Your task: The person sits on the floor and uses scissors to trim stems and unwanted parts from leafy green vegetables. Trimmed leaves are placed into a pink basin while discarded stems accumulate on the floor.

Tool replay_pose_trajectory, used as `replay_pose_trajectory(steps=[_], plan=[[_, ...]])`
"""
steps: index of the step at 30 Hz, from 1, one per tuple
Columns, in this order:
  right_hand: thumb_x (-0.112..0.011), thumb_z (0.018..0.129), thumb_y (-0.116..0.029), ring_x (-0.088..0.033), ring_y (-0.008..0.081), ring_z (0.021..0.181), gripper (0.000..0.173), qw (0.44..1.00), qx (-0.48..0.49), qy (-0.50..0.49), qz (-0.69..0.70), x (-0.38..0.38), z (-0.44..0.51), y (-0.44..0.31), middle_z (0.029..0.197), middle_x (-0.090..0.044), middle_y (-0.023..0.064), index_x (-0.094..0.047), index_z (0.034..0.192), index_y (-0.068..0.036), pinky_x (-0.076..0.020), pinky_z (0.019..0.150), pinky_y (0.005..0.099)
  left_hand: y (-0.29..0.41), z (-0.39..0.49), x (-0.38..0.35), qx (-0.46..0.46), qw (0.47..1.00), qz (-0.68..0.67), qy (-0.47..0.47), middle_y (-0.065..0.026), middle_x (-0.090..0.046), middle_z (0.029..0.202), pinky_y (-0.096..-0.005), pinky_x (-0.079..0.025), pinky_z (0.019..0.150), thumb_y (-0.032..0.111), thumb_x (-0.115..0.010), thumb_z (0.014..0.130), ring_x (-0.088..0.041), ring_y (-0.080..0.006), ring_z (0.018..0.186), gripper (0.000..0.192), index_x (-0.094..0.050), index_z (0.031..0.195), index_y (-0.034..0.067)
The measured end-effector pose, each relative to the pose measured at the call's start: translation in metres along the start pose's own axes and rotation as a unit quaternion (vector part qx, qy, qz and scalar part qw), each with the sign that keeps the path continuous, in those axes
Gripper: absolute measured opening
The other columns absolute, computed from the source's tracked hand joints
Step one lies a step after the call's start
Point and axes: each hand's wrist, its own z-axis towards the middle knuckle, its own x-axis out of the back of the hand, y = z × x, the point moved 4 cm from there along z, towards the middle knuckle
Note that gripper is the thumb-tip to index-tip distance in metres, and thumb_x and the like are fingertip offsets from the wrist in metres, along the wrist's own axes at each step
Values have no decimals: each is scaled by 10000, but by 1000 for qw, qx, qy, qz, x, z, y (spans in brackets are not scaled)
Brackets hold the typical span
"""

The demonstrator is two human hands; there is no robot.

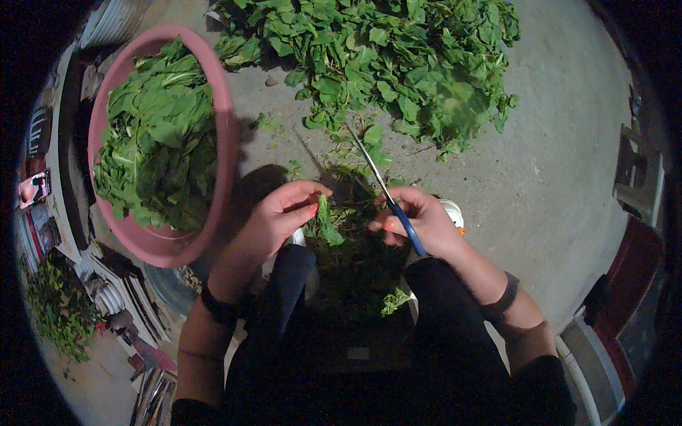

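Between the thumb and fingers of my left hand [279, 215] is a small wilted green leaf sprig [329, 226]. My right hand [426, 215] grips a pair of scissors [375, 169] by the blue handles, with the blades pointing up and away from me. Both hands are over my knees, a short gap apart. Ahead of them, loose leaves and stem trimmings [346, 154] are strewn on the floor. Beyond lies a large heap of leafy greens [383, 64]. To the left, a pink plastic basin [226, 106] holds many more leafy greens [160, 117]. The space between my knees is too dark to make out.
Grey concrete floor [559, 106] stretches to the right. A white container [452, 212] is partly hidden behind my right wrist. Below the pink basin sits a greyish basin [165, 287]. Clutter and leafy stems [58, 309] line the left side. A pale stool-like object [639, 175] stands far right.
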Motion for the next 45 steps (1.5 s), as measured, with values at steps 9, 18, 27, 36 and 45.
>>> replay_pose_trajectory(steps=[9, 18, 27, 36, 45], plan=[[-774, 698, -49, -490, 29, 681, 397, 961, 231, 143, -52, -40, 22, -26, 755, -570, -39, -577, 1042, -30, -417, 605, 184, 18, 3, -21, -48, 998, 27, -27, -15, -573, 958, -220, -421, 790, -11, -532, 874, -527, -82, 883, 268, -494, 1136, 29], [-746, 707, -23, -489, 27, 667, 314, 950, 231, 169, -123, -43, 18, -24, 718, -558, -43, -607, 987, -53, -423, 600, 191, 25, 1, -24, -159, 973, 160, 51, -12, -581, 917, -227, -428, 740, 47, -647, 817, -530, -73, 822, 152, -592, 958, 29], [-734, 730, 15, -511, 31, 676, 392, 961, 177, 161, 136, -16, 20, -15, 756, -585, -10, -520, 1050, -62, -428, 612, 173, 39, -9, -11, -117, 975, 140, 124, -41, -616, 889, -242, -460, 723, 18, -578, 843, -568, -106, 807, 127, -628, 959, -3], [-682, 716, -103, -633, 331, 779, 383, 849, 79, 150, -501, 7, 17, 11, 837, -634, 177, -573, 1082, -73, -497, 667, 375, 61, -58, 26, -200, 952, 83, 214, -63, -612, 945, -249, -457, 772, 26, -552, 848, -575, -133, 863, 154, -601, 990, -9], [-772, 681, -268, -639, 317, 688, 420, 860, 158, 157, -459, 5, 20, 5, 737, -630, 165, -619, 1015, -64, -501, 610, 372, 131, -133, 95, -393, 500, 538, 554, -126, -564, 1109, -340, -423, 884, 101, -612, 832, -529, -234, 1022, 302, -575, 1116, 4]])
